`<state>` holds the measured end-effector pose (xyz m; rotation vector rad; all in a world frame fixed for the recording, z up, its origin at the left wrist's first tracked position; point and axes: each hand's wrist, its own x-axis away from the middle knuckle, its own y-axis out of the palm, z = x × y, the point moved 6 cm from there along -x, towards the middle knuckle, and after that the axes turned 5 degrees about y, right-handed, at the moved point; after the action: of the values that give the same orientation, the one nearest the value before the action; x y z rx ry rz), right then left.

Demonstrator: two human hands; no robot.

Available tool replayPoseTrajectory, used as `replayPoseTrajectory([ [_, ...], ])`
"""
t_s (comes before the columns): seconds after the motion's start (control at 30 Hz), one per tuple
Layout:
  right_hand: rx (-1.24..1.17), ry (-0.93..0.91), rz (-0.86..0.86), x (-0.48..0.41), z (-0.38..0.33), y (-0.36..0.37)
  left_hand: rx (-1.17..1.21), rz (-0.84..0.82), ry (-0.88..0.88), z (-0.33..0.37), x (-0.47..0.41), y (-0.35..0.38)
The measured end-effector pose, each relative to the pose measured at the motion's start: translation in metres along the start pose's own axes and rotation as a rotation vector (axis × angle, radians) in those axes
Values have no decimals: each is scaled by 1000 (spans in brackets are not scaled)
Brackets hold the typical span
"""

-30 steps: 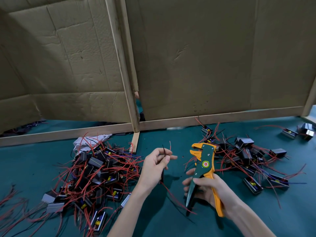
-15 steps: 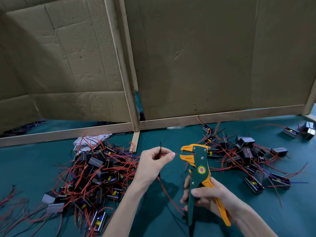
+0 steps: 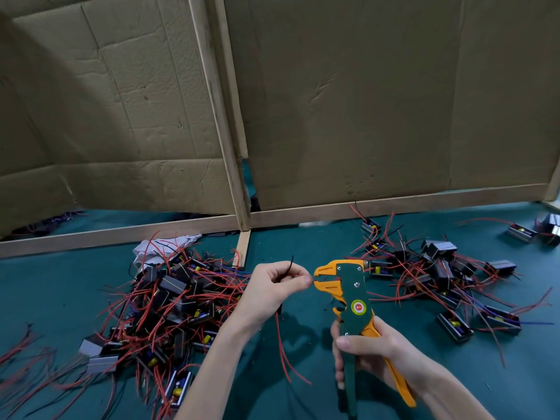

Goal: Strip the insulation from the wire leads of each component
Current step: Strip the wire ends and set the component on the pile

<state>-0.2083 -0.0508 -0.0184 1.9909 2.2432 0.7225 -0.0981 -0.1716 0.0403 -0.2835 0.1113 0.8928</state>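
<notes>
Left grip: left hand (image 3: 277,286) pinches the end of a red lead (image 3: 281,350) between thumb and forefinger, other fingers curled in.
Lead vs grip: the pinched tip pokes just past the fingertips, to the right. The rest drops below the hand and trails down toward the table (image 3: 60,283).
Black lead (image 3: 291,263): stands up out of the same fist.
Component body: hidden behind the left hand, cannot tell how it hangs.
Right grip: right hand (image 3: 381,353) wrapped round both handles of the wire stripper (image 3: 356,301), tool upright, head pointing left.
Jaws: orange, parted. The red tip sits at their mouth; whether it is inside, cannot tell.
Left pile (image 3: 175,304): components tangled in red leads, just beside the left forearm.
Right pile (image 3: 439,277): more components, behind the stripper.
Cloth (image 3: 157,247): white, at the left pile's far edge.
Backdrop: cardboard panels (image 3: 363,101) in a wooden frame (image 3: 224,116).
</notes>
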Motion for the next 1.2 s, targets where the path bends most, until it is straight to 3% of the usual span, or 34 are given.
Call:
replayPoseTrajectory([
  [0.1, -5, 1, 50, -2, 3, 4, 12, -14, -3, 2, 1, -1],
  [0.27, -52, -14, 302, -7, 14, -2, -10, -47, -53, -5, 2, 5],
  [0.47, -359, -131, 54, -6, -7, 1, -49, 4, 16, -5, 0, 2],
  [0.6, -232, -164, 37, -1, -14, -7, -196, 22, 107, -1, -2, -5],
  [0.83, -84, -61, 8, -2, -4, -1, -229, 129, 246, 16, 1, -10],
  [1.2, -30, -25, -10, 3, -5, 3, -475, 14, 279, 26, 5, -5],
])
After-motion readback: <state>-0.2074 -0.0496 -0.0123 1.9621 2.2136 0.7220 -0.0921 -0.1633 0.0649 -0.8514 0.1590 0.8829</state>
